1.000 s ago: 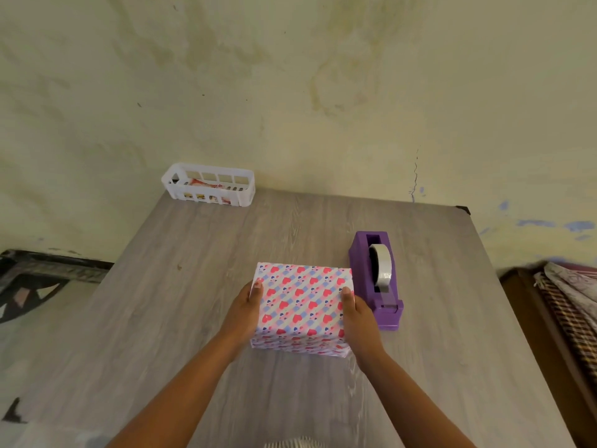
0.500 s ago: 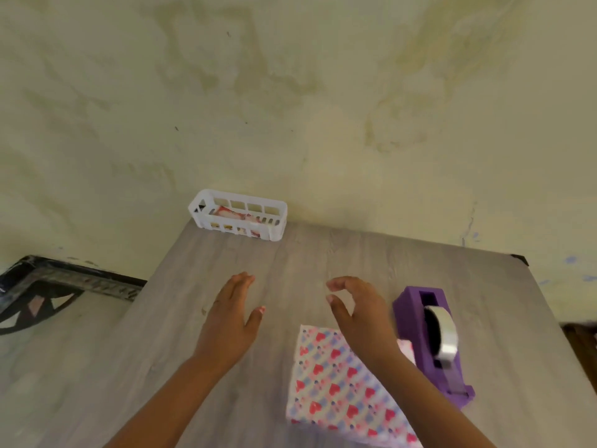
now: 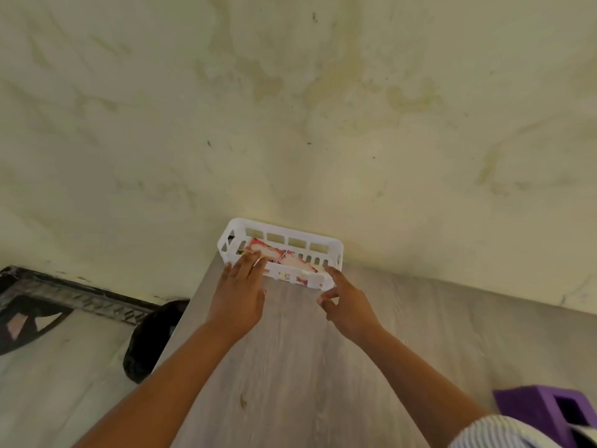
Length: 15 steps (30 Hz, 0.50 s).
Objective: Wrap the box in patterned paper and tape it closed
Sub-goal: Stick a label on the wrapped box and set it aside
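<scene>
Head view: both hands, left and right, reach with loose fingers, holding nothing, to the white basket; its folded paper looks light and thin, best pinched by an edge.

I am seeing a white slotted plastic basket showing red, pink and white printed paper inside, sitting on a pale grey wood-grain tabletop. A purple plastic tape dispenser is showing at the lower right, beside a white-and-grey striped sleeve. The cream wall is carrying yellowish stains.
</scene>
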Each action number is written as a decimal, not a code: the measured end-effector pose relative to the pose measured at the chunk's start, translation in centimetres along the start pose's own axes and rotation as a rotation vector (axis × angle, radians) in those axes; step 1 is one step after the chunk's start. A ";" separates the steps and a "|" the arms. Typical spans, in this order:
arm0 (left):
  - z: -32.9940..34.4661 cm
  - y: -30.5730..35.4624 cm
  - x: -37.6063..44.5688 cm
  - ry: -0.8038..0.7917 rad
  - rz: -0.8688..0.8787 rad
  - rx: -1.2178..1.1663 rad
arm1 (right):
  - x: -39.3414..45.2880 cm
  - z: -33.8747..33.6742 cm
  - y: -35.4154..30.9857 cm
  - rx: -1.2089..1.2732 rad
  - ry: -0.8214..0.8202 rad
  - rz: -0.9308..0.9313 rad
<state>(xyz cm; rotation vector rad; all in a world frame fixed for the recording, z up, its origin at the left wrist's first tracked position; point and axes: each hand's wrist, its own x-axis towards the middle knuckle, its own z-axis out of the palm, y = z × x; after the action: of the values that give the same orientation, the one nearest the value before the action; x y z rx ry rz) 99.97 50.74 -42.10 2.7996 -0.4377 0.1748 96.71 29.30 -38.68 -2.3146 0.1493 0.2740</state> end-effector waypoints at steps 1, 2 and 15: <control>0.4 -0.8 0.7 0.007 0.017 0.033 | 0.6 0.4 0.1 0.006 -0.004 0.020; 1.1 -1.6 1.5 0.013 0.030 0.049 | 1.3 0.7 0.2 0.009 -0.003 0.036; -0.2 0.6 -8.5 0.210 0.214 -0.114 | -5.8 -1.5 0.8 -0.150 -0.011 0.013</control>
<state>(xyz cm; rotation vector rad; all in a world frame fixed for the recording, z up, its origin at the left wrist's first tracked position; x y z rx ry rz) 91.74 52.59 -43.15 2.5846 -0.6716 0.4705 91.11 27.82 -36.84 -2.4612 0.1430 0.3142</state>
